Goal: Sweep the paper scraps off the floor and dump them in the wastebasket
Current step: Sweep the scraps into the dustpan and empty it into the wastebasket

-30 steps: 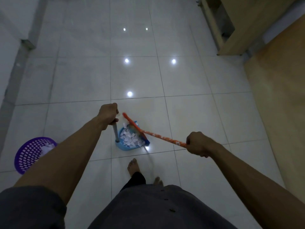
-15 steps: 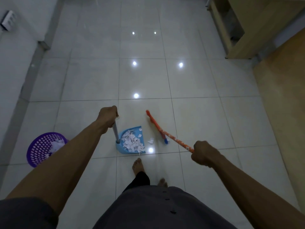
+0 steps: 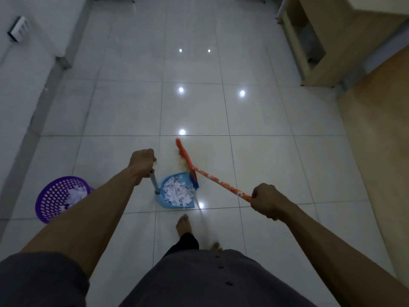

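A blue dustpan (image 3: 162, 201) stands on the white tiled floor in front of my bare feet, holding a heap of white paper scraps (image 3: 177, 192). My left hand (image 3: 141, 161) grips the top of its upright grey handle. My right hand (image 3: 266, 200) is closed on the orange patterned handle of a broom (image 3: 218, 181). The broom's orange and blue head (image 3: 187, 165) rests against the dustpan's right rim. A purple perforated wastebasket (image 3: 52, 203) stands to the left with some white scraps inside, partly hidden by my left forearm.
A wooden cabinet (image 3: 327, 41) stands at the back right beside a wooden panel (image 3: 380, 134) along the right side. A white wall with a grey skirting strip (image 3: 28, 129) runs along the left. Glossy tiles (image 3: 199, 69) stretch ahead with lamp reflections.
The broom head swung away to the right of the dustpan, then came back against its right rim. The loose scrap that lay beside the pan is no longer seen on the floor.
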